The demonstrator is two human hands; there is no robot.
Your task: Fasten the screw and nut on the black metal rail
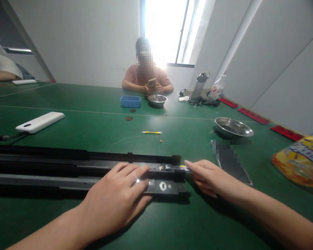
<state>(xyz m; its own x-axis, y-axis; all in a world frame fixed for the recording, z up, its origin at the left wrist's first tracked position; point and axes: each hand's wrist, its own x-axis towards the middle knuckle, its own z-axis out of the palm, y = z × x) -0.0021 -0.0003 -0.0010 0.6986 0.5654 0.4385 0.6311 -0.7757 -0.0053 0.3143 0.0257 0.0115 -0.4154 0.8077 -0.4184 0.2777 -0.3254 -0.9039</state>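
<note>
A long black metal rail lies across the green table in front of me. My left hand rests flat on the rail near its right end, fingers stretched out and holding nothing. My right hand sits at the rail's right end, its fingertips touching a small metal fitting there; the fingers are curled inward. A short yellow wire with ring ends and a small washer lie on the table just beyond the rail.
A steel bowl stands at the right, a yellow snack bag further right. A white power bank lies at the left. Across the table a person holds a phone behind a blue tray and a second bowl. A bottle stands nearby.
</note>
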